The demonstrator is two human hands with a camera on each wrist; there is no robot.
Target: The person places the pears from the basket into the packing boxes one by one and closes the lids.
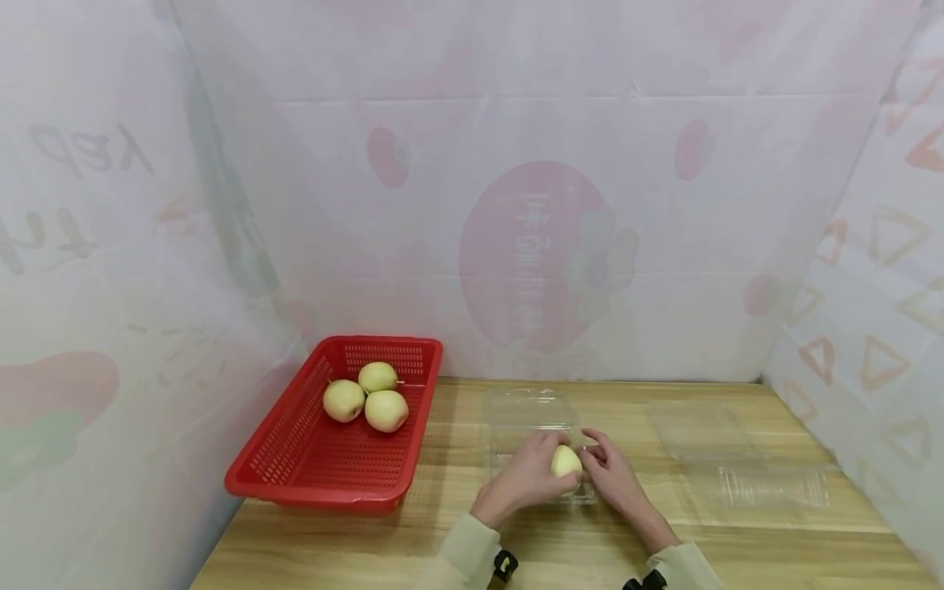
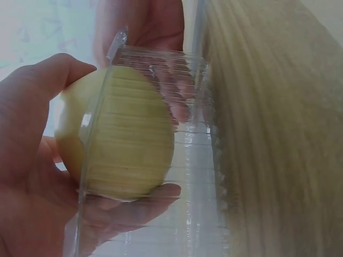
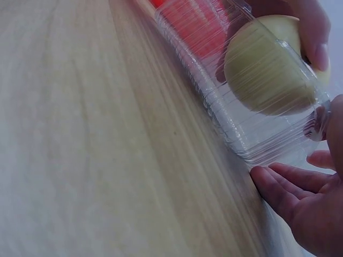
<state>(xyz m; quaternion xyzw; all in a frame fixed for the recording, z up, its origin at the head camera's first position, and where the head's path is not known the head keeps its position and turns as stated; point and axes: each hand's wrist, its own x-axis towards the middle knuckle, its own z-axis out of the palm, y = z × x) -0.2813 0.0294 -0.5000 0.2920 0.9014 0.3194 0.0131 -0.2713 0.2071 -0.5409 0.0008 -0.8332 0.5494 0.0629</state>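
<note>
My left hand point(image 1: 525, 479) curls round a pale yellow fruit point(image 1: 565, 461), holding it in the open clear plastic box point(image 1: 534, 426) on the table point(image 1: 442, 533). My right hand point(image 1: 615, 477), fingers straight, braces the box wall against sliding.

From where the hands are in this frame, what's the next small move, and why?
Probably lower the pear to the floor of the clear clamshell box and let go. The left hand grips the pear inside the box's wall, while the right hand steadies the box's near edge with straight fingers on the table.
</note>
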